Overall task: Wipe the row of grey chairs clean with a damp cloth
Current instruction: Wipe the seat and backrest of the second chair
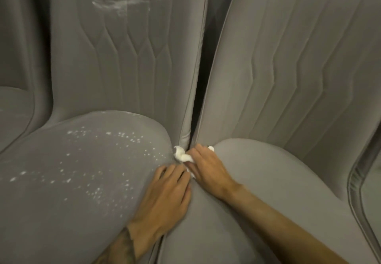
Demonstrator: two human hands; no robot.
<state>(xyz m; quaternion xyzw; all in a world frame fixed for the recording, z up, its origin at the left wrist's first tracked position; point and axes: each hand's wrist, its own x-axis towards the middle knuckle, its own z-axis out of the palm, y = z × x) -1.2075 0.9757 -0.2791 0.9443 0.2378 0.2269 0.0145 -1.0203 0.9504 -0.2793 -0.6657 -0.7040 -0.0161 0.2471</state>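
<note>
**Item: cloth** (181, 156). White and bunched, it is lodged at the rear of the gap (198, 90) where the two grey chairs meet, touching the inner edge of both seats.

**Right grip** (208, 170). The fingers are curled down over the cloth and press it into the gap. The cloth is held, and a fold shows past the knuckles on either side.

**Left grip** (165, 193). It rests on the inner edge of the left seat (51, 212) with fingers relaxed and tips at the cloth's lower fold. It holds nothing.

**Soil, left chair.** White specks (99, 191) are scattered in a band whose long axis runs sideways from just beside the cloth to the seat's far left. A white smear (121, 3) sits high on the backrest, well apart and up-left of the cloth.

**Right seat** (278, 181). No marks are visible.

**Judgement.** All remaining dirt lies left of the cloth. The left grip is nearer to it, yet the right grip has the cloth, so the stroke likely travels leftward across the body.
</note>
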